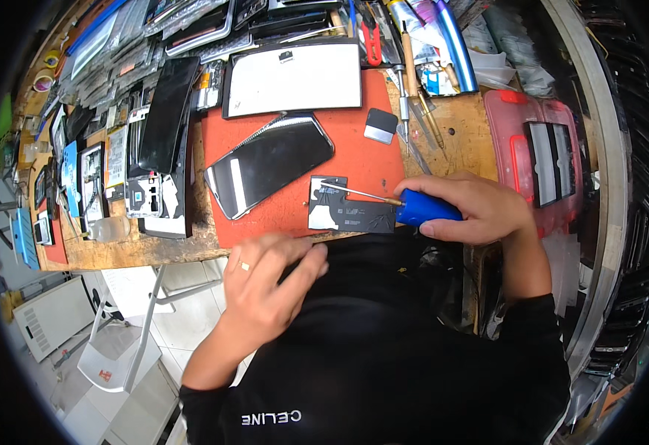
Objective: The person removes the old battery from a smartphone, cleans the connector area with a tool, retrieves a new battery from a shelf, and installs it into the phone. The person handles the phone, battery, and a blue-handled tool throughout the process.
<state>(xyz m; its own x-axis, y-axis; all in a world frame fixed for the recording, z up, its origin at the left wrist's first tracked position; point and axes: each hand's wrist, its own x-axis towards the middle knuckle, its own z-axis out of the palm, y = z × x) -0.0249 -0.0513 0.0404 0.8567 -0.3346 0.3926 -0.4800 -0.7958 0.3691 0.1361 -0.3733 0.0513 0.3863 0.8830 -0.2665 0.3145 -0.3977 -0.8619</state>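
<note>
My right hand point(480, 208) is closed around a blue bottle point(424, 208) with a long thin metal nozzle. The nozzle points left, its tip above the upper left part of a black L-shaped phone battery point(369, 215). This battery lies at the near edge of a red mat point(380, 163) and has a whitish patch on its left side. My left hand point(265, 285) hovers in front of the bench edge, left of the battery, its fingers loosely bent and apart with nothing visible in them. Beyond the battery, a phone with a glossy black screen point(280, 167) lies slanted on the mat.
A white panel in a dark frame point(295, 78) covers the mat's far part, near a small black-and-silver piece point(381, 126). Screwdrivers point(404, 96) lie to the right, beside a translucent red case point(513, 141). Phone parts crowd the left; a white chair point(117, 363) stands below.
</note>
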